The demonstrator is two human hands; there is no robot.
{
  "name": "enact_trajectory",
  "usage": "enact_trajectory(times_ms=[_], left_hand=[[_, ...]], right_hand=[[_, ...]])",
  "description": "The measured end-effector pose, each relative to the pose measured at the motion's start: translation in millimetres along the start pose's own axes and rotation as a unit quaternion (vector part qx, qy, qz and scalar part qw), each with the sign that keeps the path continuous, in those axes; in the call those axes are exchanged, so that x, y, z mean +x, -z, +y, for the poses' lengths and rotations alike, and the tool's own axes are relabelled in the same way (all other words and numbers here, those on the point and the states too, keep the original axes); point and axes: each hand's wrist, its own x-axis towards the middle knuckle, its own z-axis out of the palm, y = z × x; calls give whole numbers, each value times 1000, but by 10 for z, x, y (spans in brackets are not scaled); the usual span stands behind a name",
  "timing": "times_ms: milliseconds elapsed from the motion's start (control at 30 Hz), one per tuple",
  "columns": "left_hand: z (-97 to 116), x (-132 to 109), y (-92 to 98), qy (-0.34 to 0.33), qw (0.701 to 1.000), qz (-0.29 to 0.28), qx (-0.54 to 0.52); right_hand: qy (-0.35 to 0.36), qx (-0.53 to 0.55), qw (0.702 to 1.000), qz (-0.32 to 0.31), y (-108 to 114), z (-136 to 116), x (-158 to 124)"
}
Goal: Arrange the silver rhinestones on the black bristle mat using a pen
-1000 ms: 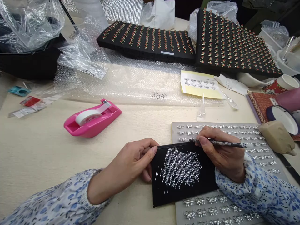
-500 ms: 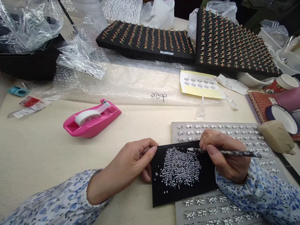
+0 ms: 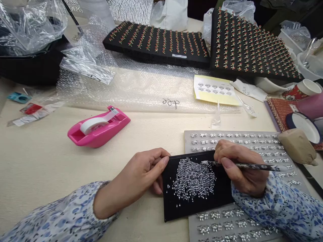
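Left hand [image 3: 138, 176], grip pinching black tray [image 3: 222, 191] at ten o'clock corner, right hand [image 3: 244, 179], grip around stick [image 3: 252, 166], tip [image 3: 203, 162] near one o'clock edge of tiny gems [image 3: 193, 181]

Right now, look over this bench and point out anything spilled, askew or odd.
Nothing looks damaged. Slightly odd: a few stray stones lie apart from the main cluster on the black tray, toward its left and near edges. The handwritten number on the bubble wrap appears upside down from this view.
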Motion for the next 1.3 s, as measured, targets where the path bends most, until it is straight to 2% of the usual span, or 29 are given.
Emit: enact_trajectory(times_ms=[100, 167, 300, 533, 1300], left_hand=[[2, 9, 0, -4, 1000, 2, 5], [7, 21, -2, -4, 1000, 2, 7], [12, 29, -6, -5, 1000, -1, 1], [23, 14, -2, -3, 1000, -3, 3], [37, 6, -9, 0, 1000, -2, 4]], right_hand=[[-1, 4, 997, 71, -10, 13, -4], [-20, -22, 996, 87, -14, 15, 11], [-61, -75, 994, 59, -13, 12, 54], [-81, -73, 993, 38, -7, 20, 56], [-87, -99, 989, 63, -18, 10, 60]])
